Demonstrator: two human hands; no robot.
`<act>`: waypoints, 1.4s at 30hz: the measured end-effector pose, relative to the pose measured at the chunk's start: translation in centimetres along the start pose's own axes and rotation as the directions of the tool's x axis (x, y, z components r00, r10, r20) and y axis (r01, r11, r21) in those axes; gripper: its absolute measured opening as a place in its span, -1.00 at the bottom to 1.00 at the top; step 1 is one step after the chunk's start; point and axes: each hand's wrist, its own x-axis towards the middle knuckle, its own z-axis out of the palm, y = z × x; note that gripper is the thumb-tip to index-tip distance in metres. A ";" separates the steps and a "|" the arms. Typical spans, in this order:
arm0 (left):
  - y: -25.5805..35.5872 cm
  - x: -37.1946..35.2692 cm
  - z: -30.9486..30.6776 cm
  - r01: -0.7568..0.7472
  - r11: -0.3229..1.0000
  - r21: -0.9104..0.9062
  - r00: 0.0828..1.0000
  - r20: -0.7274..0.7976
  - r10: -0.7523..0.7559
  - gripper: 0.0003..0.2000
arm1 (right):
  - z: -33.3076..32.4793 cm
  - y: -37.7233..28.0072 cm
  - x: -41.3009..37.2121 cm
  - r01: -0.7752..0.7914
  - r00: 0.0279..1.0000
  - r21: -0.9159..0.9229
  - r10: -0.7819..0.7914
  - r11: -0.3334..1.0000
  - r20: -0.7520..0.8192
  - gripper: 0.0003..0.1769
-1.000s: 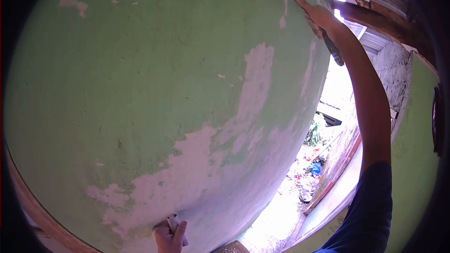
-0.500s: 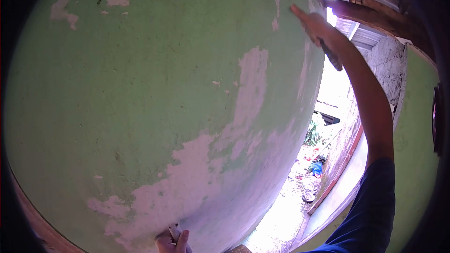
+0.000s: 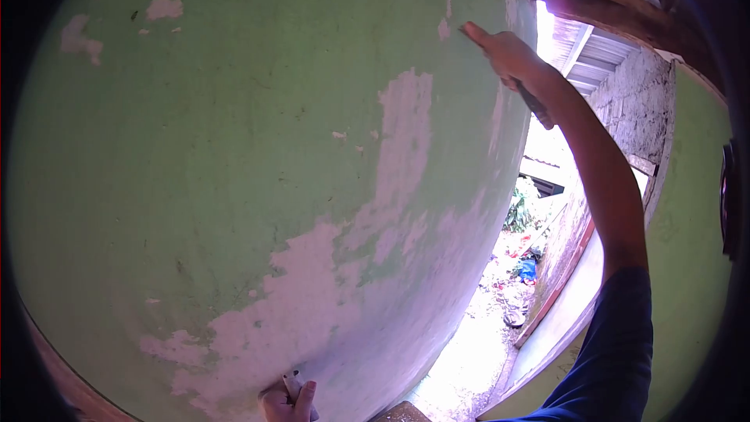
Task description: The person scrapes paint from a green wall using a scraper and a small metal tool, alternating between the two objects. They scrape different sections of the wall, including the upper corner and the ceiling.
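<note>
A green painted wall with pale patches of peeled paint fills most of the head view. My right hand is raised high against the wall's upper right part, gripping a dark-handled tool whose handle sticks out below the hand; the blade end is hidden. My left hand is at the bottom edge, pressed to the wall and closed on a small pale object that I cannot identify.
To the right a narrow alley opens, with litter and plants on the ground, a rough grey wall, a wooden beam overhead and another green wall at far right.
My right hand with the tool has slid down and leftwards along the wall. My left hand has stayed at the bottom, sinking slightly in view.
</note>
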 end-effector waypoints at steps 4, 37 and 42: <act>0.0 0.0 0.3 0.026 1.000 -0.009 0.999 -0.021 -0.027 -0.64 | 0.5 -3.1 0.6 -0.089 0.987 0.102 0.101 0.991 -0.123 -0.29; -0.3 0.0 -0.5 -0.049 0.986 0.159 0.998 -0.028 0.055 -0.70 | 0.1 1.2 -0.6 0.006 0.997 -0.072 -0.011 0.997 -0.079 -0.29; -1.1 0.1 -0.4 -0.024 1.000 0.018 1.000 0.011 0.024 -0.69 | 1.7 -2.1 0.2 -0.068 0.995 0.116 0.077 0.991 -0.069 -0.30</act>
